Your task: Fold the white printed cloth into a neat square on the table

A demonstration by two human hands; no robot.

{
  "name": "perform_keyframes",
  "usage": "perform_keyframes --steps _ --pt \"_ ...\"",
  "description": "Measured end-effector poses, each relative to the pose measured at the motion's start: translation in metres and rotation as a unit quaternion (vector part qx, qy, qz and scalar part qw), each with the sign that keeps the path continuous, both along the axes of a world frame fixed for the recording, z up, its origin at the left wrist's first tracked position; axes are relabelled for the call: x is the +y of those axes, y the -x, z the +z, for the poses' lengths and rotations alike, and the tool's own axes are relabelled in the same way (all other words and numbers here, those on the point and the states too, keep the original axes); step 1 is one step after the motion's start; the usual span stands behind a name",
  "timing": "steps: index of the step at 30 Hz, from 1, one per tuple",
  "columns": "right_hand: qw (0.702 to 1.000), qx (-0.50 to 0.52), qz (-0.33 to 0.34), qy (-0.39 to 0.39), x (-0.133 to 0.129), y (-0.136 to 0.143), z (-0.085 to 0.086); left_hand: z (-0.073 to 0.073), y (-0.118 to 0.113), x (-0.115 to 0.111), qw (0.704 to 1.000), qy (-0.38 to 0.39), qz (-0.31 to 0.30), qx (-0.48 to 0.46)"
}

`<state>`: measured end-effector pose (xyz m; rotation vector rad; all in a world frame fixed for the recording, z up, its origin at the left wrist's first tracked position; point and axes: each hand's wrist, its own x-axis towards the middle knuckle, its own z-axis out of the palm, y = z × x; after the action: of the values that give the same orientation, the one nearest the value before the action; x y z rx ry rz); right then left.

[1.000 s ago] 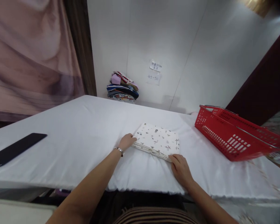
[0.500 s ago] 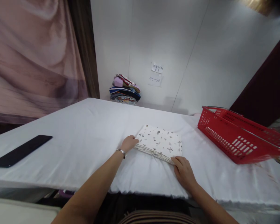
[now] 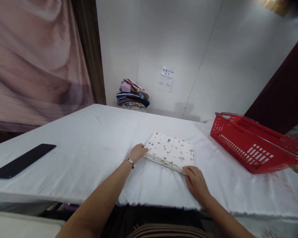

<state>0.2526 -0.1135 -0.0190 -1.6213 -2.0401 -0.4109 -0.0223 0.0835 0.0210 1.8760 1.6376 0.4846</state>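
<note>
A folded white cloth (image 3: 170, 150) with small dark prints lies flat on the white-covered table (image 3: 89, 148), its layered edge facing me. My left hand (image 3: 138, 152) grips its near left corner, thumb on top and the other fingers partly hidden. At the near right corner, my right hand (image 3: 195, 181) is closed on the cloth in the same way. A bracelet circles my left wrist.
A red plastic basket (image 3: 248, 145) with metal handles stands on the table at the right. To the left lies a flat black object (image 3: 22, 161). A stack of folded fabrics (image 3: 132, 96) sits by the back wall, near paper signs (image 3: 165, 84).
</note>
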Motion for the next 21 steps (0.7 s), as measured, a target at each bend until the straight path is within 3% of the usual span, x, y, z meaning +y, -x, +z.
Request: perform_keyframes --steps 21 --pt "0.999 0.028 0.02 -0.011 0.0022 -0.005 -0.0048 -0.0028 -0.0018 0.005 1.0 0.006 0.003 0.013"
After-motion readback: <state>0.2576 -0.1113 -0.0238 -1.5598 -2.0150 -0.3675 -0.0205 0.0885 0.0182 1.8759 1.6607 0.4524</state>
